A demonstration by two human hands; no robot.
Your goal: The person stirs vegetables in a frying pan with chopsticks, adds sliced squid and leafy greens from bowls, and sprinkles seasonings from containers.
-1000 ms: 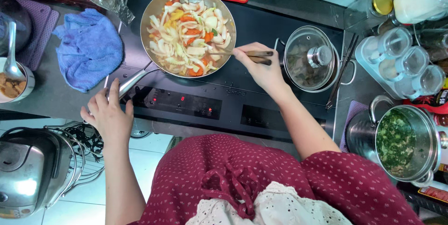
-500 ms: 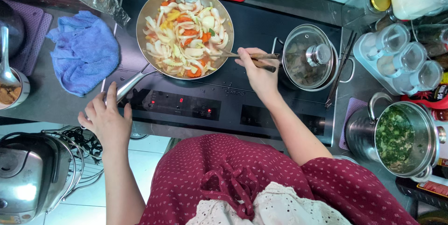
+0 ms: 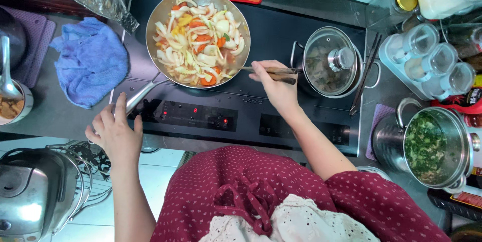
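Now right hand (image 3: 277, 87) sits lower than a second ago, fingers closed on wooden chopsticks (image 3: 261, 72), tips at pan's near rim: stirring goes on. Left hand (image 3: 114, 132) open, fingers spread, just off pan handle (image 3: 143, 97), holding nothing. Frying pan (image 3: 159, 15) on black cooktop (image 3: 281, 31), filled with pale onion slices, orange carrot.

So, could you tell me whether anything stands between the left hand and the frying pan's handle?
Nothing visible does. The left hand hovers open just below the pan handle, over the front edge of the black cooktop, with no object between them.
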